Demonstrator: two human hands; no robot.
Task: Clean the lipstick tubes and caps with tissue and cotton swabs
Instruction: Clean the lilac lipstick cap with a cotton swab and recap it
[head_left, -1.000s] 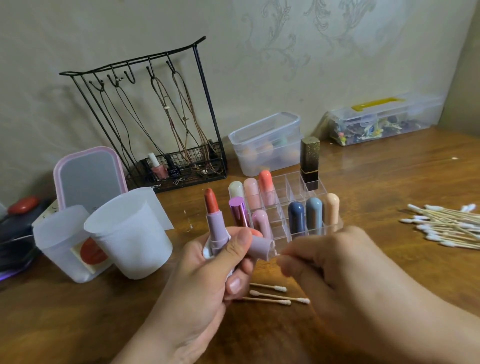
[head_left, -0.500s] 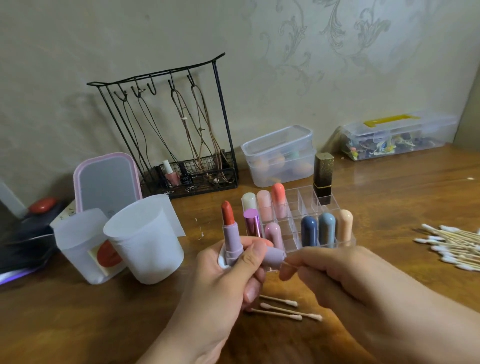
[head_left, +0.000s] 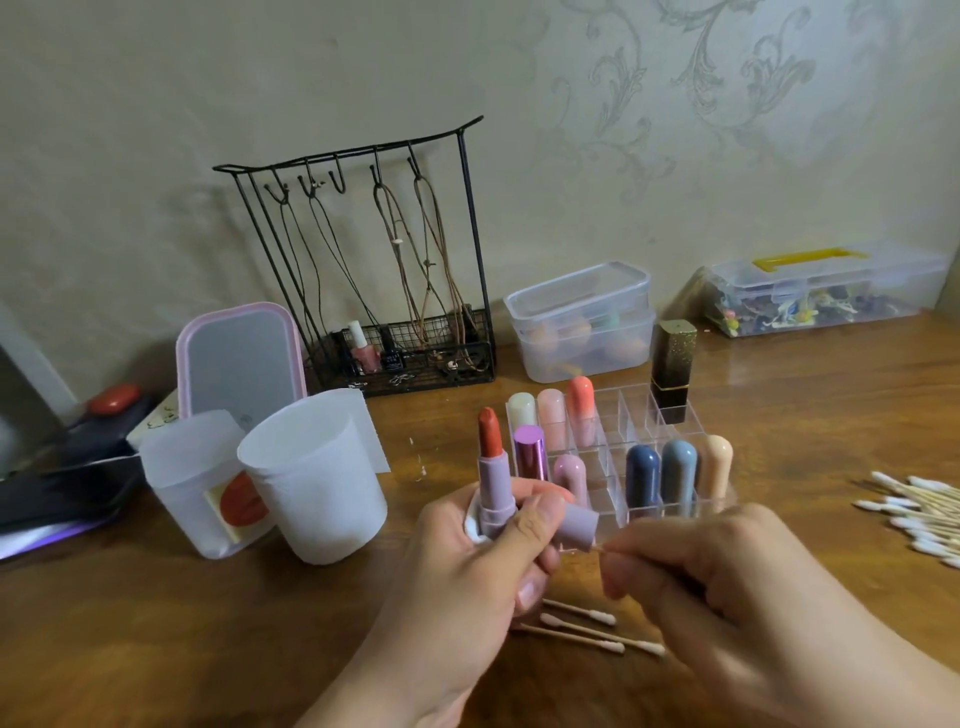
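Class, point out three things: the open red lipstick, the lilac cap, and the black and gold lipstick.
open red lipstick (head_left: 489, 432): head view, red bullet.
lilac cap (head_left: 577, 526): head view, side wall.
black and gold lipstick (head_left: 672, 371): head view, case front.

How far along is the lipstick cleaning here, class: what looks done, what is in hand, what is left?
Done: three swabs lie loose on the table, probably used. In hand: the left hand holds an open lilac lipstick and its cap; the right hand pinches a swab at the cap's mouth. Left: the capped lipsticks in the clear organizer, whose cleanliness cannot be judged; a swab pile waits.
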